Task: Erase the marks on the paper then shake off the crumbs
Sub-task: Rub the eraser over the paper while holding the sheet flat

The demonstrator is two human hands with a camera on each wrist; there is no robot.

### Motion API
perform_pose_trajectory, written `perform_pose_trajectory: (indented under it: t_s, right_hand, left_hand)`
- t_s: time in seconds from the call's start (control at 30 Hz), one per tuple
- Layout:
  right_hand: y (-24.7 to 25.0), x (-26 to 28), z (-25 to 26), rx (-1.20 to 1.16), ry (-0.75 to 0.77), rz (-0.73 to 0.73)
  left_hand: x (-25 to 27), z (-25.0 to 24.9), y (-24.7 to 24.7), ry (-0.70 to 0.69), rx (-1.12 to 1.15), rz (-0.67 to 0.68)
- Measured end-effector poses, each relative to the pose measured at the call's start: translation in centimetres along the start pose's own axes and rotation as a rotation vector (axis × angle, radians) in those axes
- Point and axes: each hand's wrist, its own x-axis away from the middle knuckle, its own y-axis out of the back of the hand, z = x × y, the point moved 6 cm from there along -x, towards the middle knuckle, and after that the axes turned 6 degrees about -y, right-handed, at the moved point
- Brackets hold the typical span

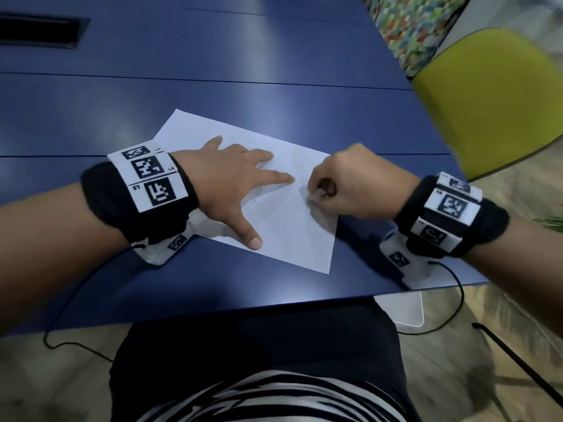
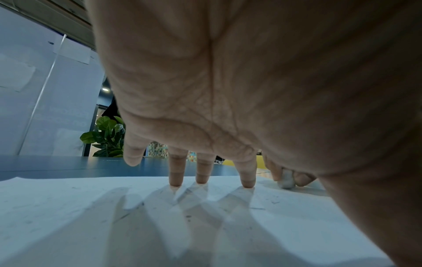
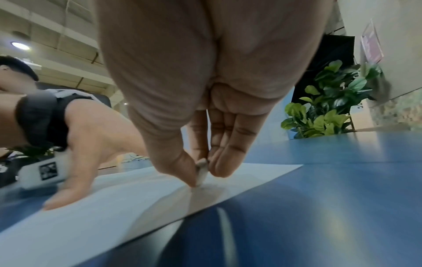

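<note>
A white sheet of paper [image 1: 292,233] lies slanted on the blue table [image 1: 213,56]. My left hand [image 1: 240,181] lies flat on the sheet with fingers spread, pressing it down; its fingertips [image 2: 247,182] touch the paper [image 2: 91,207]. My right hand [image 1: 347,181] is curled near the sheet's right edge and pinches a small grey-white eraser [image 3: 202,173] between thumb and fingers, its tip on the paper [image 3: 114,195]. The eraser [image 2: 285,180] also shows in the left wrist view. Faint pencil marks [image 1: 262,201] and small crumbs lie between the hands.
A yellow-green chair [image 1: 493,95] stands right of the table. The table's near edge [image 1: 274,303] runs just above my lap. A black slot [image 1: 39,30] sits at the far left. Wrist-camera cables hang off the front edge. Potted plants [image 3: 328,104] stand beyond.
</note>
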Motion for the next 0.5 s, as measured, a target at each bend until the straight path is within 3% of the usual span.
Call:
perform_pose_trajectory:
  t_s: [0.07,0.2,0.37,0.5]
  right_hand:
    - [-0.1,0.0,-0.2,0.018,-0.007,-0.001]
    - [-1.6,1.7,2.4,0.051,0.127,0.111]
    - [0.0,0.2,-0.8,0.016,-0.031,-0.008]
    - [-1.7,2.4,2.0,0.050,0.097,0.108]
  left_hand:
    - [0.0,0.1,-0.1,0.007,0.003,0.004]
    - [-0.1,0.0,0.0,0.000,0.001,0.010]
    - [0.0,0.1,0.0,0.002,0.005,0.011]
    - [-0.1,0.0,-0.1,-0.004,-0.006,0.001]
